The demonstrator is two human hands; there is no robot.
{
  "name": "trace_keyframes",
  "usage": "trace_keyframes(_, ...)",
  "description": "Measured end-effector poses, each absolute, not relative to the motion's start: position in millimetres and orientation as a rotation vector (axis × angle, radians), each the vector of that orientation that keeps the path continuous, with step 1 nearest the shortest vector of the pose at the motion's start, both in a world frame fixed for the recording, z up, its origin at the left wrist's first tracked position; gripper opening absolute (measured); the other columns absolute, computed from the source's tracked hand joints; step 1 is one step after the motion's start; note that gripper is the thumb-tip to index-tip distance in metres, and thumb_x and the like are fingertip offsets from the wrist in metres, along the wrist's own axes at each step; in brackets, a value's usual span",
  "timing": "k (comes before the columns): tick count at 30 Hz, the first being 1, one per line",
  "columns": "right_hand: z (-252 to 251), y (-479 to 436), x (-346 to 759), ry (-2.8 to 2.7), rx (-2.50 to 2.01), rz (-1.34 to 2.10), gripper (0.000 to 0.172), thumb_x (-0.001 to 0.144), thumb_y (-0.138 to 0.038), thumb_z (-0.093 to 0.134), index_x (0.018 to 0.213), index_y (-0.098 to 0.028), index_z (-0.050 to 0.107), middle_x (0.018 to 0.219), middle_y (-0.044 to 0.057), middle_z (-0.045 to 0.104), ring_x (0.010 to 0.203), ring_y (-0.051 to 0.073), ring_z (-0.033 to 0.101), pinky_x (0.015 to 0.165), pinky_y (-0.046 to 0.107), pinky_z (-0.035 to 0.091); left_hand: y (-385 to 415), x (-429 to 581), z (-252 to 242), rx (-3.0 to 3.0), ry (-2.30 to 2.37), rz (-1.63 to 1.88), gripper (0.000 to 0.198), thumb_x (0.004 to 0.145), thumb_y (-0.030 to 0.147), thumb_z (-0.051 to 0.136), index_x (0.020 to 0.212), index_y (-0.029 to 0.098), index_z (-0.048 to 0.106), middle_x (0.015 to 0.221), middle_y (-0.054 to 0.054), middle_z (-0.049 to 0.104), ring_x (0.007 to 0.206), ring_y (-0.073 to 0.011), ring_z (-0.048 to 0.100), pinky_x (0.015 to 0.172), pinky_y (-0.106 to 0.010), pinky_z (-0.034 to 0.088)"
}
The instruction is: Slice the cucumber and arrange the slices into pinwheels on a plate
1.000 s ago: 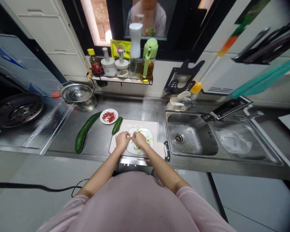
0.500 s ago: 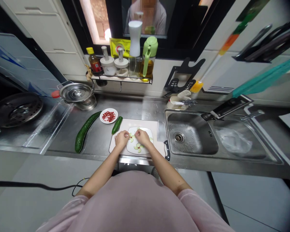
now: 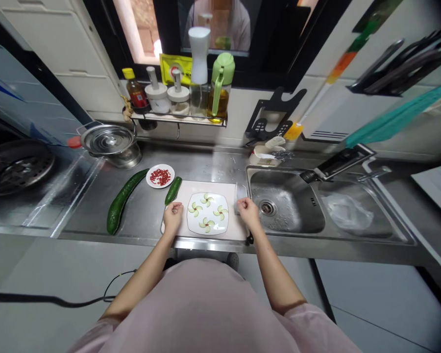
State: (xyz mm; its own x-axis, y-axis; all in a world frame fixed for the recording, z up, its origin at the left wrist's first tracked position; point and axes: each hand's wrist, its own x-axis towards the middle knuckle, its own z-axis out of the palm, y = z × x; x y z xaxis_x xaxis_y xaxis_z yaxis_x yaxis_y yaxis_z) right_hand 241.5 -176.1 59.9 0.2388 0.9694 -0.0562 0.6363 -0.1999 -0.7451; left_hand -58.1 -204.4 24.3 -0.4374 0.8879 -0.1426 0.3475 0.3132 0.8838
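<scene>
The white plate (image 3: 208,212) is set flat on the cutting board (image 3: 228,188), near the front edge of the worktop (image 3: 194,159), probably so that its whole face can be reached; four pinwheels (image 3: 207,225) of pale green slices are laid on it, seemingly spaced apart so that each reads as its own flower; the left hand (image 3: 174,216) is held by the board's left edge and the right hand (image 3: 248,212) at its right edge, by the knife (image 3: 240,191), both apart from the plate; the fingers of each are partly curled, and whether anything small is pinched cannot be told; no long axis is shown by the squarish plate, its sides being set roughly square to the worktop's front edge; the knife's long axis is aligned with the board's right edge, handle towards the front.
</scene>
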Motion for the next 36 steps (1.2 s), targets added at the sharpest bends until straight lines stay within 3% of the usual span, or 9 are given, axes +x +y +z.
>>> trace_keyframes(13,47,-199,230,-1.643,-2.097,0.796,0.019,0.082,-0.028,0.048,0.089,-0.020,0.065,0.068,0.001,0.061,0.065,0.015,0.053,0.061,0.023,0.034,-213,-58,22,1.182,1.996,0.814,0.030,0.077,0.032,0.055,0.102,0.020,0.067,0.080,-0.002,0.066,0.071,-0.0149,0.059,0.073,-0.026,0.046)
trace_keyframes(18,31,-214,226,-1.519,-2.059,1.046,0.020,0.081,-0.030,0.050,0.094,-0.020,0.061,0.062,-0.002,0.060,0.058,0.014,0.056,0.058,0.022,0.041,-226,-54,15,1.054,1.883,0.811,0.038,0.075,0.032,0.058,0.108,0.017,0.066,0.073,0.000,0.063,0.069,-0.0148,0.061,0.072,-0.026,0.048)
trace_keyframes(24,23,-224,214,-1.331,-2.017,1.345,0.021,0.080,-0.029,0.049,0.099,-0.021,0.053,0.056,-0.007,0.056,0.047,0.012,0.055,0.046,0.020,0.038,-236,-45,12,1.048,1.837,0.768,0.037,0.072,0.026,0.059,0.107,0.015,0.067,0.068,0.001,0.064,0.065,-0.0140,0.061,0.067,-0.025,0.049)
trace_keyframes(30,27,-222,209,-1.421,-2.082,1.245,0.014,0.076,-0.024,0.048,0.090,-0.022,0.051,0.054,-0.008,0.054,0.045,0.012,0.053,0.048,0.021,0.038,-236,-39,18,1.120,1.858,0.720,0.033,0.069,0.017,0.055,0.100,0.017,0.068,0.065,0.002,0.063,0.064,-0.0130,0.061,0.065,-0.024,0.049)
trace_keyframes(36,37,-223,211,-1.423,-2.018,1.215,0.013,0.073,-0.025,0.049,0.086,-0.023,0.051,0.054,-0.007,0.054,0.045,0.012,0.052,0.048,0.021,0.038,-240,-38,30,1.042,1.740,0.855,0.035,0.068,0.022,0.053,0.100,0.016,0.064,0.067,0.002,0.061,0.062,-0.0120,0.058,0.063,-0.022,0.048)
